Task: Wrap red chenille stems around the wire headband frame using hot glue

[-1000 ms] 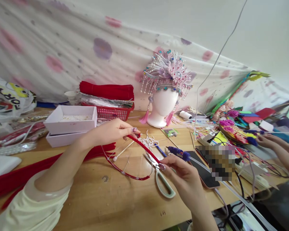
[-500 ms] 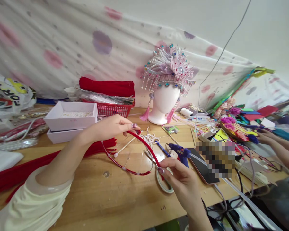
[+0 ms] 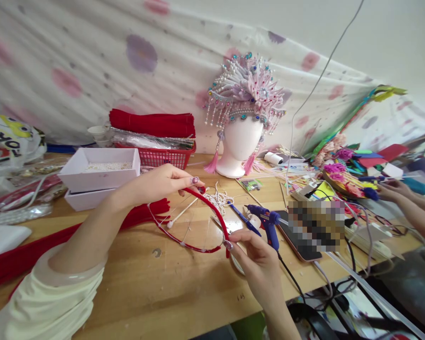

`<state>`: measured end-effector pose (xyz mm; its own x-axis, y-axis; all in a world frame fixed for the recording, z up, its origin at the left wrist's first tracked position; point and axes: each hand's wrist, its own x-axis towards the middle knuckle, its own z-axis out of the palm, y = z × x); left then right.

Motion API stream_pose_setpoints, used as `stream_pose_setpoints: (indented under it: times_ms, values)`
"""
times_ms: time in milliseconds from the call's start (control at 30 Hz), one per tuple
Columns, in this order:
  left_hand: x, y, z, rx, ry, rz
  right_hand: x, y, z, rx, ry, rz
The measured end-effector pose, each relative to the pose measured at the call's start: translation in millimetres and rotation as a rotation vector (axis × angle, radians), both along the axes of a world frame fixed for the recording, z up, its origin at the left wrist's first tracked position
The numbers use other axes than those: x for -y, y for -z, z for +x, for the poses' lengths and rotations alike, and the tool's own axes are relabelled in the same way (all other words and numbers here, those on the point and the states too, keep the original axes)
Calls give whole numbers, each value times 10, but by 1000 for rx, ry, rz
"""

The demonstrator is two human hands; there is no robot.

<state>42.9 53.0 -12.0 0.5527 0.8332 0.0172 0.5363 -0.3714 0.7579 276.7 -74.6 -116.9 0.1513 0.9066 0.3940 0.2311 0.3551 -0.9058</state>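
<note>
My left hand (image 3: 163,183) pinches the far end of a red fuzzy wire frame (image 3: 212,215), a curved hoop with thin wires and small beads across it. At the frame's near end my right hand (image 3: 255,259) pinches the same red wire, just above the wooden table (image 3: 163,293). A white-tipped stick (image 3: 181,216) and a cluster of pearl beads (image 3: 217,199) lie under and behind the hoop. Scissors are mostly hidden beneath my right hand. A blue glue gun (image 3: 267,223) stands just right of my right hand.
A beaded pink headdress on a white mannequin head (image 3: 241,118) stands at the back. White boxes (image 3: 99,174), a red basket (image 3: 165,158) and red fuzzy strips (image 3: 28,255) lie left. A phone (image 3: 297,238) and cables lie right. Another person's hands (image 3: 393,191) work at the far right.
My right hand has slid left and nearer along the red wire, now covering the scissors. The view has shifted slightly; the left hand keeps its pinch.
</note>
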Motion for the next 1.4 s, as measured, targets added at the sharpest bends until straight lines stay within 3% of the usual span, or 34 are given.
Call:
stream_pose_setpoints:
  times_ms: [367,767,1000,1200,1300,1400]
  values:
    - [-19,30,-15,39,9,-26,-14,62,-12,11,24,-1]
    - [11,-32,-2,5,-36,-39,-74,268,-174,-109,80,-15]
    - [-6,6,6,28,-75,-60,-83,338,-225,-71,145,41]
    - [64,41,-4,180,-158,-130,-118,201,-224,-162,106,37]
    - [163,-23,-61,251,-194,-234,-137,52,-149,-216,143,69]
    - [244,-140,-195,169,-183,-279,-151,-75,-39,-192,199,118]
